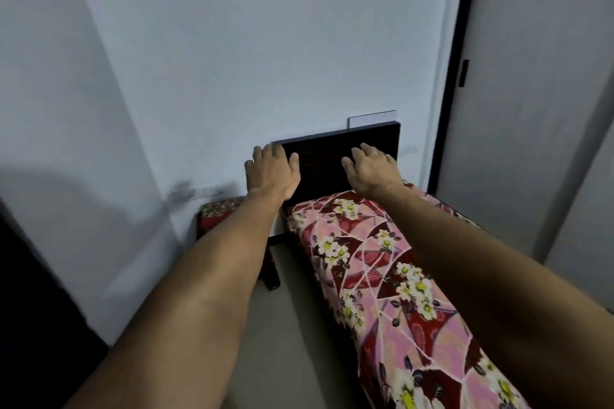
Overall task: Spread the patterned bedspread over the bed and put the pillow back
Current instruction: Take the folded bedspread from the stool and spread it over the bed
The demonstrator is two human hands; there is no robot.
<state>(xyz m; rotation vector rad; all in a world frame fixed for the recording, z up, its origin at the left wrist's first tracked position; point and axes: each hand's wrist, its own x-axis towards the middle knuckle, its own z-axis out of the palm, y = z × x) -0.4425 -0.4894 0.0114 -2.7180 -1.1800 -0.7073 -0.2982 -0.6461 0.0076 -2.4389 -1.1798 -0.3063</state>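
The pink and dark red floral bedspread [392, 279] lies spread along the narrow bed, from the dark headboard [332, 156] down to the lower right. Both my arms reach forward over it. My left hand [272, 173] hovers in front of the headboard's left end, fingers relaxed and holding nothing. My right hand [368, 168] hovers before the headboard's right half, fingers likewise spread and empty. A red patterned cushion, possibly the pillow [221, 209], sits on a dark stand left of the bed, partly hidden by my left forearm.
A pale wall [232, 60] stands behind the bed. A closed door with a dark frame [455, 76] is at the right. A strip of beige floor [292, 325] runs between the bed and the left wall. A dark object fills the lower left corner.
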